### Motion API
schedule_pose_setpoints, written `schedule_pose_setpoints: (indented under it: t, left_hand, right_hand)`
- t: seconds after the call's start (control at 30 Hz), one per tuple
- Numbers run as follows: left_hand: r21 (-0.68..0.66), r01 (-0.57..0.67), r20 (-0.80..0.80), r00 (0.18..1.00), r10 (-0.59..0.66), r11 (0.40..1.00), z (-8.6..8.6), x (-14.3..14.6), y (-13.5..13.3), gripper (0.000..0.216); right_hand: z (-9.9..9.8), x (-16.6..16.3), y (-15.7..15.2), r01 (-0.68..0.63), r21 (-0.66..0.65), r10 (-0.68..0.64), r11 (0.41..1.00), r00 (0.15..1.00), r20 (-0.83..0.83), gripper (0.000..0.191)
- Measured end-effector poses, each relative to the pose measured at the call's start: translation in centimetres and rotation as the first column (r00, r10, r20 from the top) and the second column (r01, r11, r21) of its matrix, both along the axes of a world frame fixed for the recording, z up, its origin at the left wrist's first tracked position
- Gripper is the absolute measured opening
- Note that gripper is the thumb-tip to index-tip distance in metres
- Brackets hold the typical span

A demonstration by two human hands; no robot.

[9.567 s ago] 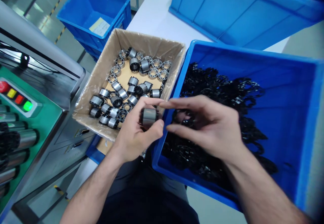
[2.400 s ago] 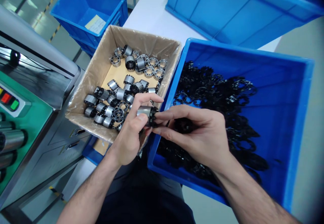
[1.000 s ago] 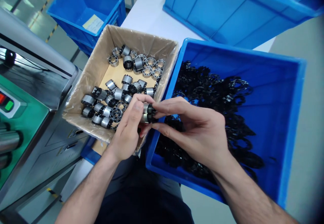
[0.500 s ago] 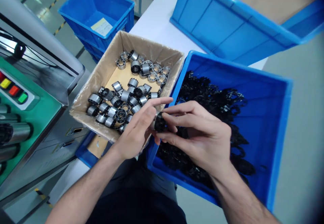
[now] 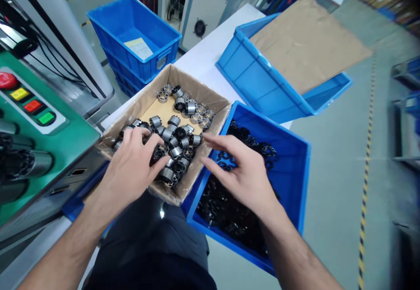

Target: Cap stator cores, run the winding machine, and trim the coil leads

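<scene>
My left hand (image 5: pixel 134 163) reaches over the near left of a plastic-lined cardboard box (image 5: pixel 108 153), its fingers spread and bent down among the parts; the fingertips are partly hidden. Under and around it lie several short cylindrical steel motor cores (image 5: pixel 173 122), many with black toothed end caps. My right hand (image 5: pixel 246 172) hovers by the box's right edge, thumb and fingers apart, with nothing visible between them. Beneath it a blue bin (image 5: pixel 295 185) holds a heap of black plastic ring-shaped parts (image 5: pixel 226 211). Bare steel rings (image 5: pixel 196 118) lie at the box's far side.
A larger blue crate (image 5: pixel 243 58) with a cardboard sheet (image 5: pixel 305 45) stands on the white table (image 5: pixel 210 47) behind. Stacked blue bins (image 5: pixel 131 32) stand at the far left. A green machine panel with coloured buttons (image 5: pixel 33 105) borders the left side.
The black-capped core my hands held together is out of them. My left hand has moved left into the box, and my right hand has opened. The view has shifted.
</scene>
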State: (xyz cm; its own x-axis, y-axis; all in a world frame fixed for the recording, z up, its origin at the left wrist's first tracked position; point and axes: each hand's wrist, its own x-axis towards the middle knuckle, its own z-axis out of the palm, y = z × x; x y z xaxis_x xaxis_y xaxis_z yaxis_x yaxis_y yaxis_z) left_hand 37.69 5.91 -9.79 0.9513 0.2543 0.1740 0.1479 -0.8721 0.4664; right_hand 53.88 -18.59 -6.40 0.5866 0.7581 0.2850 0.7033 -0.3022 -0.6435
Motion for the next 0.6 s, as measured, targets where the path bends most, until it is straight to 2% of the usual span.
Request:
schedule_pose_setpoints:
  t: [0.07, 0.13, 0.23, 0.3, 0.37, 0.47, 0.6]
  left_hand:
    - [0.101, 0.000, 0.045, 0.999, -0.004, 0.995, -0.9, -0.5, 0.6, 0.042]
    - [0.103, -0.029, 0.132, 0.991, 0.016, 0.994, -1.6, -0.7, 0.0, 0.043]
    - [0.022, -0.081, 0.334, 0.940, 0.069, 0.996, -2.4, -1.9, -2.1, 0.032]
    - [-0.068, -0.075, 0.452, 0.887, 0.098, 0.995, -3.1, -3.7, -3.5, 0.024]
    - [-0.138, -0.046, 0.520, 0.847, 0.112, 0.989, -4.4, -6.4, -4.7, 0.019]
    - [-0.183, -0.026, 0.553, 0.824, 0.125, 0.983, -7.3, -11.1, -6.0, 0.024]
    - [-0.315, -0.092, 0.451, 0.861, 0.235, 0.944, -11.4, -16.3, -6.8, 0.027]
  right_hand:
    - [-0.8, 1.9, 3.4, 0.034, -0.118, -0.025, 0.992, 0.997, 0.077, 0.047]
    - [-2.1, 4.0, 7.7, 0.160, -0.310, -0.099, 0.937, 0.974, 0.203, 0.053]
    - [-4.1, 6.8, 14.1, 0.262, -0.443, -0.148, 0.858, 0.950, 0.276, 0.067]
    - [-5.2, 8.0, 17.1, 0.295, -0.508, -0.153, 0.809, 0.941, 0.302, 0.069]
    - [-5.9, 8.7, 18.7, 0.311, -0.564, -0.139, 0.765, 0.935, 0.327, 0.068]
    - [-6.3, 9.3, 19.3, 0.310, -0.615, -0.097, 0.725, 0.930, 0.355, 0.061]
    - [-6.3, 10.0, 19.5, 0.306, -0.659, -0.074, 0.687, 0.932, 0.356, 0.053]
